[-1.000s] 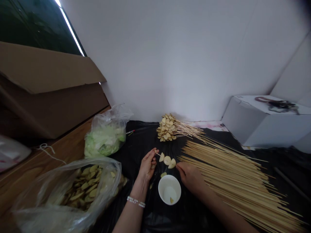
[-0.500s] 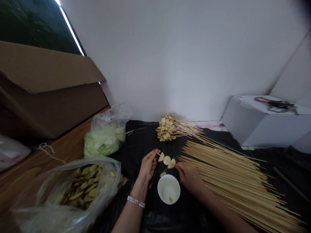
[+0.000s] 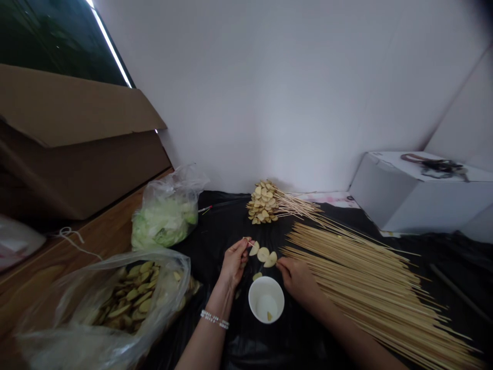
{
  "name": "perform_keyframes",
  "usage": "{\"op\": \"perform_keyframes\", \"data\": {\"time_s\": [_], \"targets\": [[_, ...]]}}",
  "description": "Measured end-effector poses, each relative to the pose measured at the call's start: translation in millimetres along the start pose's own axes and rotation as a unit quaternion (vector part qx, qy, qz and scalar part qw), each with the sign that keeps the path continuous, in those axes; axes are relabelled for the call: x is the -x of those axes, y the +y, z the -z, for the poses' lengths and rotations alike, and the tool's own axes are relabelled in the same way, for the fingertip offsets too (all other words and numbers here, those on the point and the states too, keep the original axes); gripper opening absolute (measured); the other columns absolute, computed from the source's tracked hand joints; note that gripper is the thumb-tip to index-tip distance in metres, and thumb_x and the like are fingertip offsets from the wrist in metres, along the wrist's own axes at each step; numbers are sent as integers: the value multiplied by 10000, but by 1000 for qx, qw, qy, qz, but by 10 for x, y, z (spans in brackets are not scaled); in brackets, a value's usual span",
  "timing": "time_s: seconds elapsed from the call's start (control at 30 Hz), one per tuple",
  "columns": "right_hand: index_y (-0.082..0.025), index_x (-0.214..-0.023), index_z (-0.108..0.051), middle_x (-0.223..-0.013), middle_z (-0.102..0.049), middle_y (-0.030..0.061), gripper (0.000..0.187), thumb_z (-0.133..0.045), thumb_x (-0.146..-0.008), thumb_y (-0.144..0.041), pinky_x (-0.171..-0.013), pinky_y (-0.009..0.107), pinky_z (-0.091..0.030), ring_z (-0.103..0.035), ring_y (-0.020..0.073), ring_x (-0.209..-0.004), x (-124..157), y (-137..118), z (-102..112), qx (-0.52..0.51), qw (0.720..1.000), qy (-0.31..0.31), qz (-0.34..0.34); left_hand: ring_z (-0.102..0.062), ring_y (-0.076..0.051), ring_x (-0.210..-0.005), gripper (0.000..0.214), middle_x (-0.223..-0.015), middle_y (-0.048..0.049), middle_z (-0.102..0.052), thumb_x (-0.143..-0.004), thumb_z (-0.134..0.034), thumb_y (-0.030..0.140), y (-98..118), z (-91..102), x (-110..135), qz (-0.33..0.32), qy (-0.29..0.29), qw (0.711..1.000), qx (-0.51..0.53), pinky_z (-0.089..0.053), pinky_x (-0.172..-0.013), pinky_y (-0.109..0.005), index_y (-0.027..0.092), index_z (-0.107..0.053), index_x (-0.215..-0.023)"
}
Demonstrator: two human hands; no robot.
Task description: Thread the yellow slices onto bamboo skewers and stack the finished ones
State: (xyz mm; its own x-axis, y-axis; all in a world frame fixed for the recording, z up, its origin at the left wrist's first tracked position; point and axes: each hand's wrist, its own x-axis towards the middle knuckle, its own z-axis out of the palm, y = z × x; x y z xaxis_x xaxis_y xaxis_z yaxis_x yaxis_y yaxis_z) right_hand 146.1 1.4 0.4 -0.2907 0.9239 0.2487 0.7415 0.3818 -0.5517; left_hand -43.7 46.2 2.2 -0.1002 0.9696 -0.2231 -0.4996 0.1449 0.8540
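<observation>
Now | left hand (image 3: 234,262): closed on bamboo skewer (image 3: 246,240) | right hand (image 3: 297,280): pinching pale slice (image 3: 270,259)

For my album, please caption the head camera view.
The left hand holds a bamboo skewer with pale slices while the right hand touches the last slice, beside a white cup.

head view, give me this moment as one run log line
left hand: holds bamboo skewer | on skewer: three pale half-round slices | right hand: at last slice | nearby: white cup, loose bamboo skewers
</observation>
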Motion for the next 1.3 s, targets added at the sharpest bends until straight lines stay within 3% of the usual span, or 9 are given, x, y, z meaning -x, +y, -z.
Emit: {"op": "perform_keyframes", "data": {"time_s": [0.47, 0.67, 1.03, 1.17, 1.23, 1.3], "targets": [[-174, -704, -605, -716, -661, 45, 294, -391, -905, -194, -636, 243, -341, -576, 151, -676, -12, -2, 2, -14, 1000, 15, -10, -297, 3, -411, 419, -649, -40, -617, -594, -784, 450, -60, 8, -14, -20, -3, 998, -59, -123, -369, -154, 111, -736, -835], [-175, -713, -611, -728, -663, 40, 291, -395, -906, -197, -647, 238, -351, -576, 145, -686, -37, -30, 1, -25, 1000, 12, 0, -322, 5, -428, 449, -896, -117, -692, -623, -756, 460, -12, -28, 21, -32, 5, 999, -25, -157, -374, -150, 127, -730, -923], [-182, -715, -602, -740, -673, 46, 289, -384, -905, -181, -664, 235, -363, -598, 148, -704, -16, -40, -56, -1, 1000, 17, -9, -290, -5, -416, 448, -794, -90, -691, -604, -749, 495, -76, -28, 17, -58, 28, 995, -72, -120, -380, -174, 122, -733, -850], [-182, -698, -599, -722, -668, 43, 292, -386, -898, -172, -641, 232, -354, -589, 140, -679, -38, -56, -71, -10, 1000, 16, -6, -223, -17, -365, 519, -454, 41, -473, -587, -739, 546, -81, -65, 53, -29, 18, 993, -110, -78, -374, -196, 101, -723, -853], [-180, -691, -599, -715, -666, 45, 294, -388, -895, -168, -637, 234, -350, -585, 142, -674, -46, -63, -64, -10, 1000, 19, -14, -196, -19, -348, 551, -400, 84, -354, -577, -735, 568, -87, -78, 63, -15, 13, 992, -124, -55, -375, -201, 97, -714, -862], [-178, -692, -602, -718, -667, 48, 292, -391, -893, -168, -642, 236, -351, -583, 144, -677, -48, -62, -45, -12, 999, 24, -24, -188, -16, -345, 561, -403, 93, -337, -580, -733, 573, -91, -86, 66, -8, 6, 992, -126, -42, -379, -200, 102, -703, -884]]}}
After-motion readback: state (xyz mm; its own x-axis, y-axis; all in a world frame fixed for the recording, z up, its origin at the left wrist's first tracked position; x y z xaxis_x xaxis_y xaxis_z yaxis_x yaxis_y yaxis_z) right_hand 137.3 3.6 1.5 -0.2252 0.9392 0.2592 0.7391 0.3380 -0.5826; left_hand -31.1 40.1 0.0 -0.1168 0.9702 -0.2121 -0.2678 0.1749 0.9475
